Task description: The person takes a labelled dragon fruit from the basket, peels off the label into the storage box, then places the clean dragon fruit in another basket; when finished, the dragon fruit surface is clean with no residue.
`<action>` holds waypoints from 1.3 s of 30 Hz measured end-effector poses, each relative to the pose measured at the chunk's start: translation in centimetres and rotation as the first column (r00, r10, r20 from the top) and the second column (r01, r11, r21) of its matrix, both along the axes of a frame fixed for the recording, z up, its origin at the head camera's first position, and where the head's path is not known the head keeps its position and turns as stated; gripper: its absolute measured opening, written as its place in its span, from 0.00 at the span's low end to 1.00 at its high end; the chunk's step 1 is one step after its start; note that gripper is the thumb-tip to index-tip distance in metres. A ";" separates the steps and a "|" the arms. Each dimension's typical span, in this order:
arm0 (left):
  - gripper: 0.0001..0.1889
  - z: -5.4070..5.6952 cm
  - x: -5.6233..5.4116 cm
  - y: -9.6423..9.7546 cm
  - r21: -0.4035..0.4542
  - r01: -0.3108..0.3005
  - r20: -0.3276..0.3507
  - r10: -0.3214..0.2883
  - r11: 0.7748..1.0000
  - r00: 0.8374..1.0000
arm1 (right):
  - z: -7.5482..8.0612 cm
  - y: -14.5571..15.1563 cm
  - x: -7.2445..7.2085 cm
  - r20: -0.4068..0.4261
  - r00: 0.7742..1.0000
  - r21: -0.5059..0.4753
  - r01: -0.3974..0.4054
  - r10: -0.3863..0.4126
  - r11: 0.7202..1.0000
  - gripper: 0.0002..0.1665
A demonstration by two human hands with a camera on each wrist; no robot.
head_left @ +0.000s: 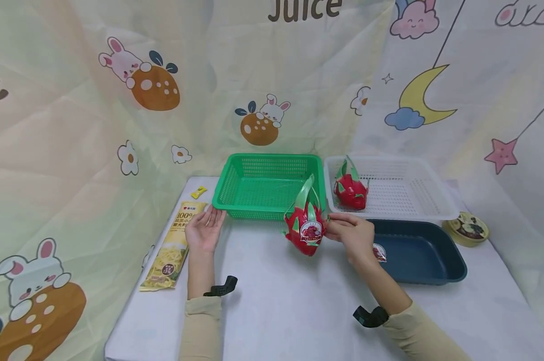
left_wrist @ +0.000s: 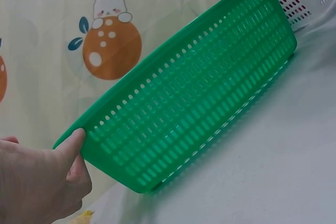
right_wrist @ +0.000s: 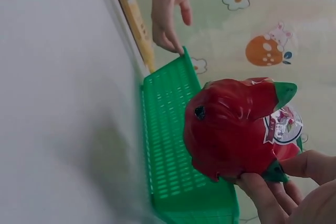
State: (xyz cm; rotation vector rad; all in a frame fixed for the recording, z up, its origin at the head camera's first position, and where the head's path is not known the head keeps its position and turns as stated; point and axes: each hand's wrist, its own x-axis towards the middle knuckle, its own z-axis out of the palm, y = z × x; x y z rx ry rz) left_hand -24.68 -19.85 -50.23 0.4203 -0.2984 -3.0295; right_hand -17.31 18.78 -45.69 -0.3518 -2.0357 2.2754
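Observation:
My right hand [head_left: 353, 235] pinches the side of a red dragon fruit [head_left: 304, 230] with green scales and a round label. It is held up before the near right corner of the green basket [head_left: 272, 213]. Seen from the right wrist, thumb and fingers hold one green scale of the dragon fruit [right_wrist: 231, 129]. My left hand [head_left: 205, 230] is palm up at the basket's near left corner. In the left wrist view, a fingertip of the left hand [left_wrist: 42, 182] touches the rim of the green basket [left_wrist: 184, 98]; some of its other fingers are partly hidden.
Another dragon fruit [head_left: 351, 191] lies in the white basket [head_left: 434, 210] at the back right. A dark blue tray [head_left: 420, 278] sits nearer, with a round tin [head_left: 467, 229] beside it. On the left lie a yellow food packet [head_left: 168, 258] and a small yellow wrapped piece [head_left: 198, 192].

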 end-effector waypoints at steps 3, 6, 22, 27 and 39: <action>0.38 0.2 0.1 0.1 0.002 0.006 0.000 -0.006 1.000 1.000 | -0.4 0.2 0.8 -0.002 1.000 0.001 0.002 -0.002 1.000 0.24; 0.36 0.4 0.1 0.2 -0.001 0.009 -0.008 -0.009 1.000 1.000 | -0.6 0.2 1.7 0.005 1.000 -0.012 -0.006 0.006 1.000 0.25; 0.36 0.3 -0.2 0.7 -0.006 0.007 -0.014 -0.007 1.000 1.000 | -2.7 0.6 4.5 0.057 0.998 -0.047 0.023 -0.020 0.999 0.26; 0.35 0.5 -0.2 0.9 0.003 0.008 -0.011 -0.008 1.000 1.000 | -3.2 1.1 5.1 0.085 0.996 -0.038 0.023 -0.020 0.999 0.26; 0.36 0.2 0.1 0.2 0.037 0.002 0.001 -0.002 0.999 1.000 | -4.9 0.8 6.4 0.121 0.993 -0.009 -0.009 0.010 1.000 0.23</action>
